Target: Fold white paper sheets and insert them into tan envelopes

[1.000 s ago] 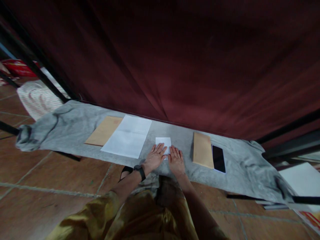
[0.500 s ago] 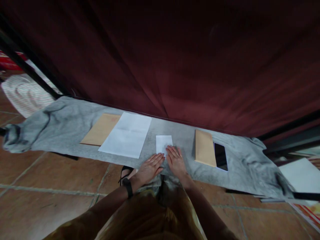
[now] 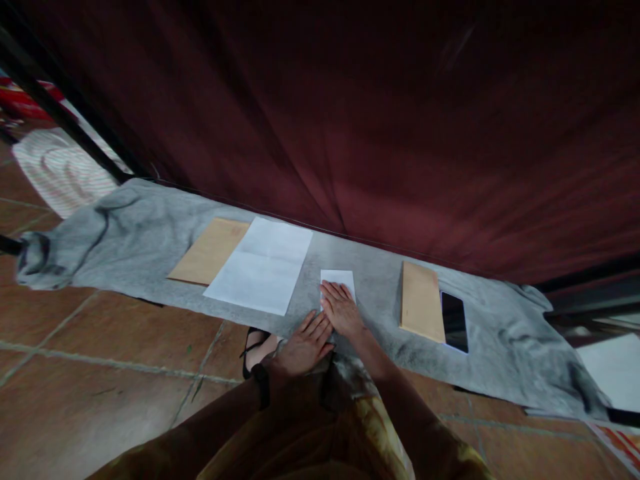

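1. Right grip [image 3: 343, 311]: flat, fingers extended, grasping nothing; rests over small white rectangular paper [image 3: 337, 275] on grey cloth-covered worktop [image 3: 380, 283].
2. Left grip [image 3: 305, 343]: flat, grasping nothing, fingertips by right grip.
3. Paper's far edge beyond right grip, sides pointing away; long axis unclear, near end hidden.

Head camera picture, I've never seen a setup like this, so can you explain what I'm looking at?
There's no robot here: a person wears the camera on their head, looking forward and down at their own bare hands. The right hand lies flat over a small white paper; the left hand is close by, nearer the body. Neither grips anything. On the grey cloth, to the left, a large white sheet partly covers what looks like a brown envelope. To the right, a similar brown item lies beside a smartphone.
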The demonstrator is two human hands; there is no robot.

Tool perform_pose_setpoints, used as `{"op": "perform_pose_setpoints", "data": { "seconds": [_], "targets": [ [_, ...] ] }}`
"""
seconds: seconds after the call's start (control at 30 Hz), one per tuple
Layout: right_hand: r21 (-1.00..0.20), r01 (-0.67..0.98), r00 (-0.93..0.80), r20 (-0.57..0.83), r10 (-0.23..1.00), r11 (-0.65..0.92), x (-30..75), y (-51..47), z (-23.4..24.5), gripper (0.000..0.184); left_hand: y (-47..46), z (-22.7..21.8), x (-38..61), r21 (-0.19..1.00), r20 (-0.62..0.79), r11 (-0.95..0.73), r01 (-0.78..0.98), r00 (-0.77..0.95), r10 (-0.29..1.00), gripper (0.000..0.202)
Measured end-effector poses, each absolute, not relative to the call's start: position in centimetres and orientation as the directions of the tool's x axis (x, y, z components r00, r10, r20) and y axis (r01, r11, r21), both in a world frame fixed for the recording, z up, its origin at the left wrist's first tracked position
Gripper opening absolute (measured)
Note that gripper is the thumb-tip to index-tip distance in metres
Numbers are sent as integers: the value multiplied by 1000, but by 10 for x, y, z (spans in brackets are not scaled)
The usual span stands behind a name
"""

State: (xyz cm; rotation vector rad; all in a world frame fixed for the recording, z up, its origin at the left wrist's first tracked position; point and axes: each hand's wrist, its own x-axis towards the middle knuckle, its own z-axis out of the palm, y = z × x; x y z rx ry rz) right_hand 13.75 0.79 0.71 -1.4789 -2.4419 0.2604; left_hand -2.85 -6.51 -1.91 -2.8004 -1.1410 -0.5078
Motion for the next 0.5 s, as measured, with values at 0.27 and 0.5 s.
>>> {"op": "perform_pose_setpoints", "data": {
  "seconds": [0.27,0.5],
  "targets": [
    [-261,867,-405,127,906,424,135,30,2,47,-73,-17,-30,24,309,-683,730,645,699,55],
    [-221,887,-388,122,913,406,140,30,-1,49,-75,-17,-30,12,286,-698,716,666,689,57]
  ]
}}
